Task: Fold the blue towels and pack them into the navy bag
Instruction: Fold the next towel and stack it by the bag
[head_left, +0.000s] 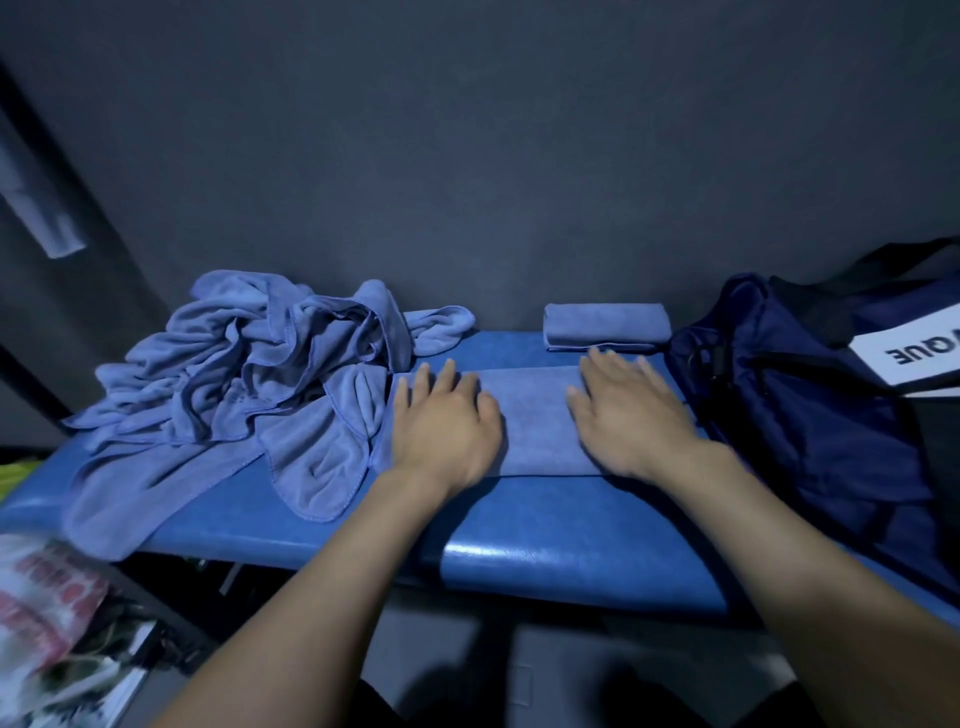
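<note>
1. Lay plain periwinkle blue, no pattern: flat towel.
2. Matched it in the same soft blue, with darker blue stitched hems: heap of towels.
3. Showed that same blue, unpatterned: folded towel.
4. Shone glossy royal blue, faintly mottled, with pale highlights along the front edge: padded bench.
5. Looked deep navy, with black straps: bag.
6. Carried black capital letters on white: label.
7. Stood dull dark grey, plain: wall.
</note>
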